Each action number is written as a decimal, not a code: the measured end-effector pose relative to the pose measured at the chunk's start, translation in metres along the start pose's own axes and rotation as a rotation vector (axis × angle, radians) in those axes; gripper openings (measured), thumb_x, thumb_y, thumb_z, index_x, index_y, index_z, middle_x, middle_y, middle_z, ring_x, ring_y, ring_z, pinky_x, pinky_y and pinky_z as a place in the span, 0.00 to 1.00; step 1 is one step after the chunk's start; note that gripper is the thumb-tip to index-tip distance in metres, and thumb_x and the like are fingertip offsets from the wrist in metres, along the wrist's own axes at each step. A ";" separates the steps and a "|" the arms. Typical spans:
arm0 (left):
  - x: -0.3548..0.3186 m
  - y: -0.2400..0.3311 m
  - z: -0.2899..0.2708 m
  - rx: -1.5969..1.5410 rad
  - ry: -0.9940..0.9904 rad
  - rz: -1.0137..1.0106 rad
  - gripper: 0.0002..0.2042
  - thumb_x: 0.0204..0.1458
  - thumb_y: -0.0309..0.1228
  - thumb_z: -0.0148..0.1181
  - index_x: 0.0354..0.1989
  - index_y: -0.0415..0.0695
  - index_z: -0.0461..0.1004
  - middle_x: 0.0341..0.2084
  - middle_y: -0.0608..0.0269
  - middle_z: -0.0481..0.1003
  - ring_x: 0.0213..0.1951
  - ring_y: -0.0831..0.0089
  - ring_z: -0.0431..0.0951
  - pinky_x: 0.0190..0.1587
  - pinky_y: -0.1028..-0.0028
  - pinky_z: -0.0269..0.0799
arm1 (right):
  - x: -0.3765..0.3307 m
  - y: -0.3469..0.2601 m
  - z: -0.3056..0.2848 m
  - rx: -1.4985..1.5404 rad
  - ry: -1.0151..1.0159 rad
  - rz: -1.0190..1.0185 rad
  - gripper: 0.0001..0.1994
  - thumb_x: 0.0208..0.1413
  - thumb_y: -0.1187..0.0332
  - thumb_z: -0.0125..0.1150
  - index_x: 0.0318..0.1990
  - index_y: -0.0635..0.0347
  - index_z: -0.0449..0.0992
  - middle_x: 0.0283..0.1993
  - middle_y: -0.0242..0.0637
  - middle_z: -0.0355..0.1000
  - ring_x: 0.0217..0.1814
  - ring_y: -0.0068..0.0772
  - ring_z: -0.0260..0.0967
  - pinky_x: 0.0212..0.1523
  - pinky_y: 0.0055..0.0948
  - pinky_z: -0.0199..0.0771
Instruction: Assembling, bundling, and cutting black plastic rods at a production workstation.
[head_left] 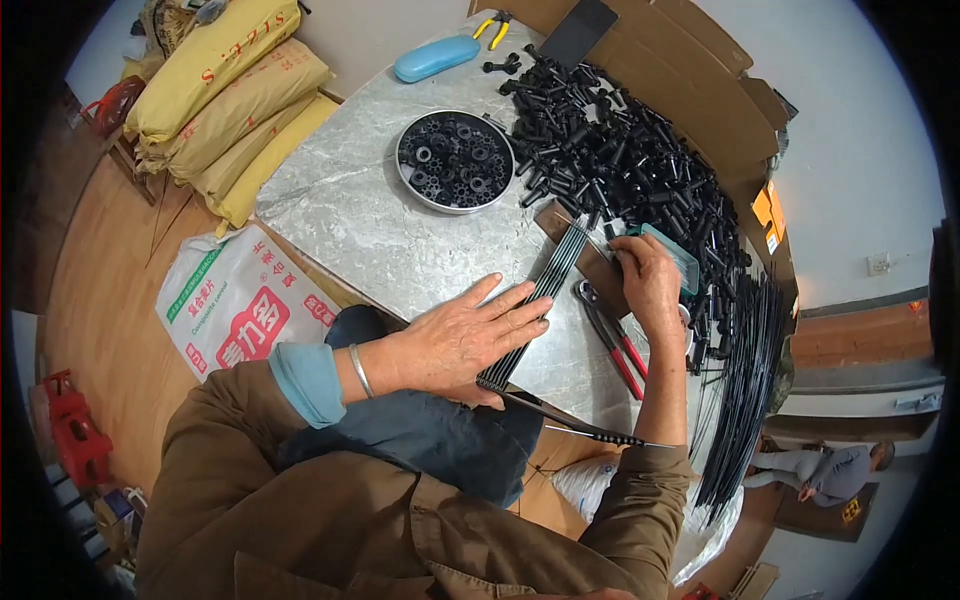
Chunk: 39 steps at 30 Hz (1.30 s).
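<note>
My left hand (472, 335) lies with fingers spread over a row of thin dark rods (563, 258) set side by side, the thumb below their near end. By the far ends of the rods my right hand (650, 283) is closed in a pinch; what it holds, if anything, is too small to name. Beneath the rods' far part is a brown board (601, 270). Red-handled pliers (617, 347) lie between the rods and my right forearm. A teal tray (680, 262) sits just behind my right hand, partly hidden by it.
A heap of black bolt-like parts (610, 140) spreads against a cardboard wall (700, 70). A round tin (402, 182) holds dark rings and nuts. Long black rods (745, 390) lie at right. A blue case (437, 58) and yellow-handled pliers (492, 30) are farther back. A person (835, 472) is at far right.
</note>
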<state>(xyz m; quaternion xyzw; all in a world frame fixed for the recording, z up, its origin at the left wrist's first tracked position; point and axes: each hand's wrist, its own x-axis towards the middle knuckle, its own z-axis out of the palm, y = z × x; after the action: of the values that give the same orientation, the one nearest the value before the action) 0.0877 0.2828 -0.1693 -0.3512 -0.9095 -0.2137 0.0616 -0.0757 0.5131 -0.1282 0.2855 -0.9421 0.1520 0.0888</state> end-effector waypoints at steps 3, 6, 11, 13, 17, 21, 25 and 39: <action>0.000 0.001 -0.001 -0.002 -0.010 -0.005 0.46 0.41 0.58 0.64 0.63 0.37 0.59 0.66 0.52 0.52 0.69 0.55 0.47 0.68 0.54 0.42 | -0.002 0.001 0.000 0.022 0.000 0.012 0.07 0.54 0.73 0.54 0.37 0.59 0.78 0.33 0.38 0.71 0.36 0.41 0.71 0.38 0.33 0.69; 0.000 0.001 -0.002 0.001 -0.015 -0.007 0.46 0.41 0.57 0.64 0.63 0.38 0.58 0.66 0.52 0.52 0.69 0.56 0.47 0.68 0.54 0.42 | -0.001 0.004 0.002 0.031 0.009 -0.010 0.07 0.53 0.73 0.54 0.37 0.59 0.78 0.33 0.38 0.71 0.36 0.41 0.71 0.38 0.33 0.69; 0.000 0.001 -0.001 -0.069 -0.003 -0.031 0.52 0.31 0.53 0.72 0.64 0.39 0.56 0.68 0.53 0.49 0.70 0.57 0.45 0.69 0.54 0.41 | 0.006 0.003 0.005 -0.026 0.024 -0.088 0.06 0.51 0.74 0.56 0.36 0.58 0.78 0.34 0.38 0.72 0.37 0.43 0.71 0.39 0.35 0.70; 0.000 0.001 -0.001 -0.070 -0.003 -0.031 0.52 0.31 0.53 0.72 0.64 0.39 0.56 0.68 0.53 0.49 0.70 0.57 0.45 0.69 0.55 0.41 | 0.011 0.003 0.005 -0.050 0.025 -0.111 0.06 0.51 0.74 0.56 0.36 0.58 0.78 0.34 0.38 0.73 0.38 0.44 0.71 0.39 0.35 0.70; 0.000 0.001 -0.002 -0.076 0.001 -0.031 0.50 0.32 0.53 0.71 0.64 0.39 0.56 0.68 0.53 0.49 0.70 0.57 0.45 0.69 0.55 0.41 | 0.023 0.000 0.002 -0.109 0.003 -0.176 0.06 0.50 0.75 0.57 0.35 0.59 0.78 0.35 0.39 0.73 0.38 0.44 0.71 0.40 0.35 0.71; -0.001 0.002 -0.001 -0.086 0.012 -0.035 0.50 0.33 0.53 0.70 0.64 0.39 0.57 0.68 0.53 0.49 0.70 0.57 0.46 0.69 0.54 0.41 | 0.024 0.003 0.005 0.013 -0.104 -0.063 0.05 0.50 0.74 0.56 0.33 0.58 0.78 0.34 0.39 0.73 0.41 0.45 0.70 0.42 0.40 0.68; -0.001 0.002 -0.001 -0.089 0.016 -0.037 0.50 0.33 0.53 0.71 0.64 0.39 0.57 0.68 0.53 0.49 0.70 0.57 0.46 0.69 0.54 0.41 | 0.025 -0.001 0.006 0.036 -0.104 -0.051 0.05 0.49 0.74 0.56 0.33 0.58 0.78 0.35 0.40 0.74 0.41 0.47 0.70 0.43 0.41 0.69; -0.002 0.001 0.000 -0.075 0.014 -0.032 0.49 0.33 0.53 0.71 0.63 0.39 0.57 0.67 0.52 0.49 0.70 0.56 0.46 0.69 0.54 0.41 | 0.027 -0.011 0.002 -0.126 -0.079 -0.165 0.05 0.49 0.76 0.55 0.33 0.60 0.76 0.35 0.41 0.74 0.39 0.47 0.71 0.41 0.40 0.70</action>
<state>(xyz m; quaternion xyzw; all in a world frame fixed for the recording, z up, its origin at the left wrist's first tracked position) 0.0896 0.2823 -0.1692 -0.3373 -0.9058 -0.2511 0.0516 -0.0919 0.4900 -0.1208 0.3618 -0.9258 0.0734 0.0813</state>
